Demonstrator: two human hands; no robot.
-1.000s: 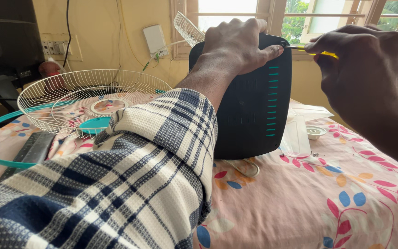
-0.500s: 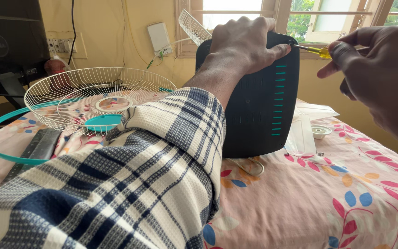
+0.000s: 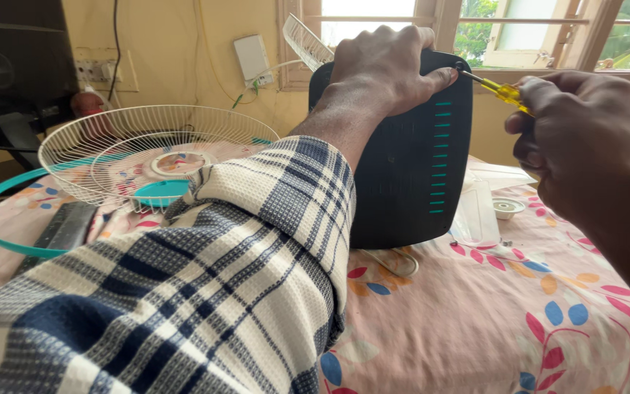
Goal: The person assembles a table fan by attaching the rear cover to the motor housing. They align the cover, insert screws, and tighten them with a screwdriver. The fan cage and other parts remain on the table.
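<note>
Head view, looking down at a bed (image 3: 475, 321) with a pink flowery sheet.

At 12 o'clock, a dark panel (image 3: 402, 168) with small teal slots, stood upright on the sheet. Left hand (image 3: 380, 69) laid over its top edge, fingers clenched on the panel, thumb pressed near the top right corner. Checked sleeve (image 3: 205, 277) filling the middle and the 7 o'clock part.

At 2 o'clock, right hand (image 3: 577, 138) wrapped tight round a yellow screwdriver (image 3: 501, 89). Metal tip touching a screw spot at the panel's top right corner, just beside the left thumb.

At 10 o'clock, a white wire fan guard (image 3: 147, 157) lying flat, with a teal ring (image 3: 9, 219) beside it at 9 o'clock. Another bit of white guard (image 3: 304, 40) poking up behind the panel. At 3 o'clock, a small round white cap (image 3: 507, 208) and a clear plastic piece (image 3: 475, 211) on the sheet.

By the look of it, fan already partly apart: guard and ring off. Corner screw in hand now; cannot tell how many more screws are left.
</note>
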